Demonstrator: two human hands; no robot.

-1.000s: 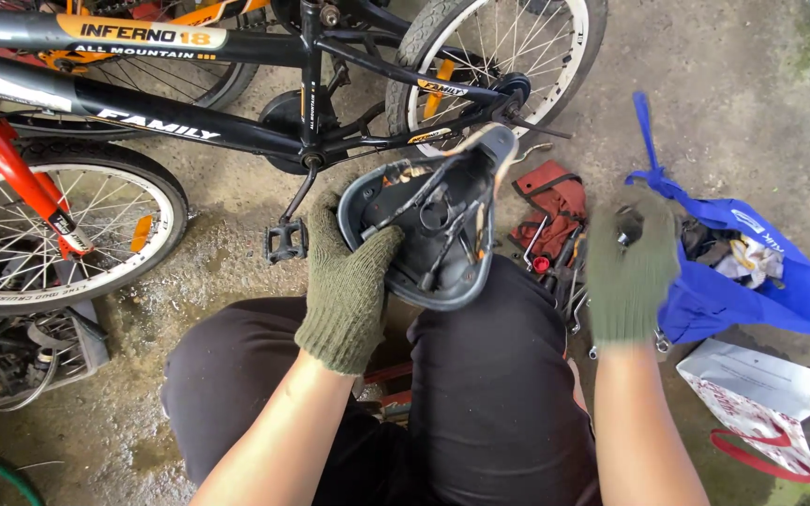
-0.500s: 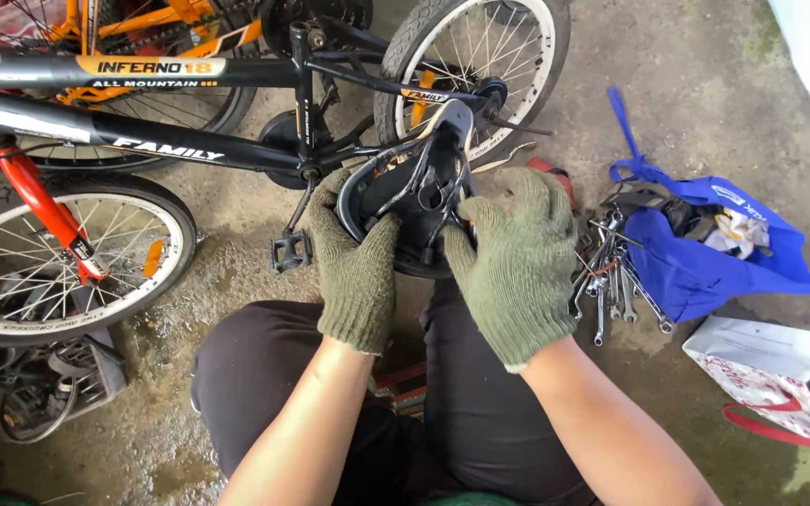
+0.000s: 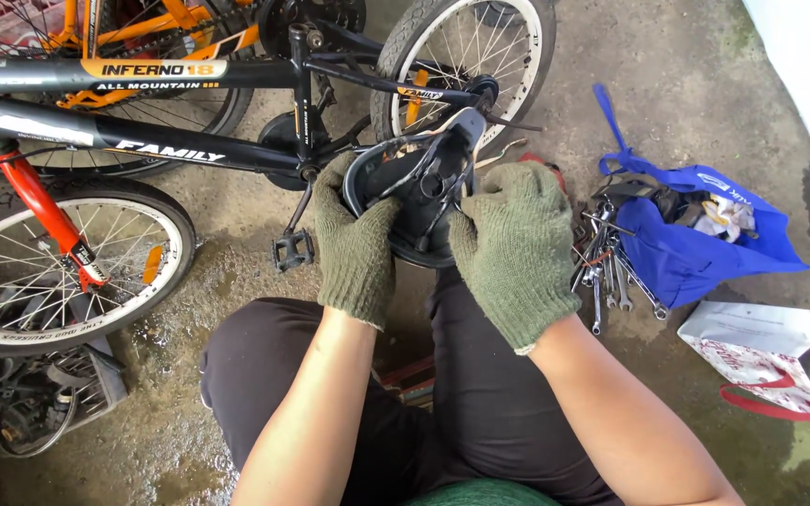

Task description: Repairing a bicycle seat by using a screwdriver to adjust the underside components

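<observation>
Both gloved hands clasp the upturned black bicycle saddle [image 3: 414,192] above the knees, left hand [image 3: 353,244] closed on its rim at nine o'clock, right hand [image 3: 513,248] wrapped at three o'clock, its long axis pointing toward one o'clock, nose farthest away.

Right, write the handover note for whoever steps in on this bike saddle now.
Left hand: gloved, gripping the upturned black saddle at its left edge.
Right hand: gloved, on the saddle's right side, fingers at the rails.
Saddle is off the bike, underside up, held over the knees.
Black bicycle lies just ahead.
Wrenches are spilled beside the blue bag, on the right.
Done: saddle in hand.
Left: saddle not yet fitted.
</observation>
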